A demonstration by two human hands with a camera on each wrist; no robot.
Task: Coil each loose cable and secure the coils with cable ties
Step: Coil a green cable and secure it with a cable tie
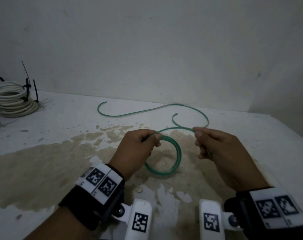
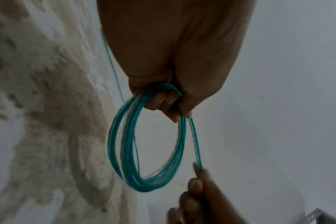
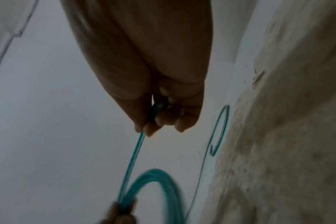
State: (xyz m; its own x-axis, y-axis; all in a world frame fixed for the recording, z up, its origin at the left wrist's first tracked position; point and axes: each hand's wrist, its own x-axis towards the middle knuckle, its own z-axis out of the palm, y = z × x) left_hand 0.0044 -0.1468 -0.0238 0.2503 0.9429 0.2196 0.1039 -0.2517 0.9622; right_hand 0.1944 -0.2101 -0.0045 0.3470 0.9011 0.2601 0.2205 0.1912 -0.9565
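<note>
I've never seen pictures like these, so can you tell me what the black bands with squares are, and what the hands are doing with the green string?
Those are a person's two hands, wearing wrist bands with small cameras. The big picture comes from a camera on the head; the other two look along each hand. The green string is a green cable. The left hand holds the loops already wound, seen close up in the left wrist picture. The right hand pinches the loose part, and the rest trails across the stained white table. At the far left sit white cable coils already bound with black cable ties.
</note>
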